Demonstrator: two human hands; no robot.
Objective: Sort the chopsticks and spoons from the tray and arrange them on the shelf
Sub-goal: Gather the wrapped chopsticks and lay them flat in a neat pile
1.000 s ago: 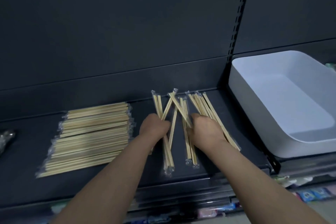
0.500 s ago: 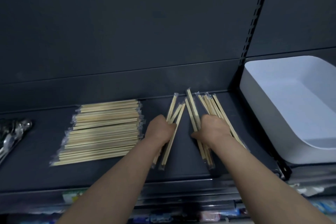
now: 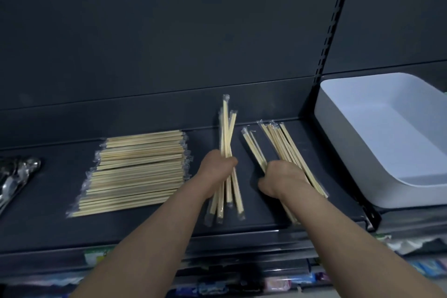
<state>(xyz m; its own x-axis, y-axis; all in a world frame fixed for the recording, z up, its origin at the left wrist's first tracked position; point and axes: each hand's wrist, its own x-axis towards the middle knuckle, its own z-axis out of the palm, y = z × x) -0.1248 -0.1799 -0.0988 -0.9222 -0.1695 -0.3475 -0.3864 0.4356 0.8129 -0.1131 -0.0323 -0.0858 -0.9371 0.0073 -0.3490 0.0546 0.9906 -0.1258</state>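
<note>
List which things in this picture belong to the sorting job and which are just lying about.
Belongs to the job: left hand gripping one chopstick bundle; right hand gripping the other bundle; stacked chopsticks; spoons; white tray; shelf.
Just lying about: coloured packets on the level below.

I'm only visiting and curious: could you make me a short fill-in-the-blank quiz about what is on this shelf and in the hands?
The left hand grips a bundle of wrapped ____.
The right hand holds a second batch, nearer the ____ tray.
The neat stack lies to the ____ of the left hand.
The shiny items at the far left edge of the shelf are ____.
Missing words: chopsticks, white, left, spoons.
</note>
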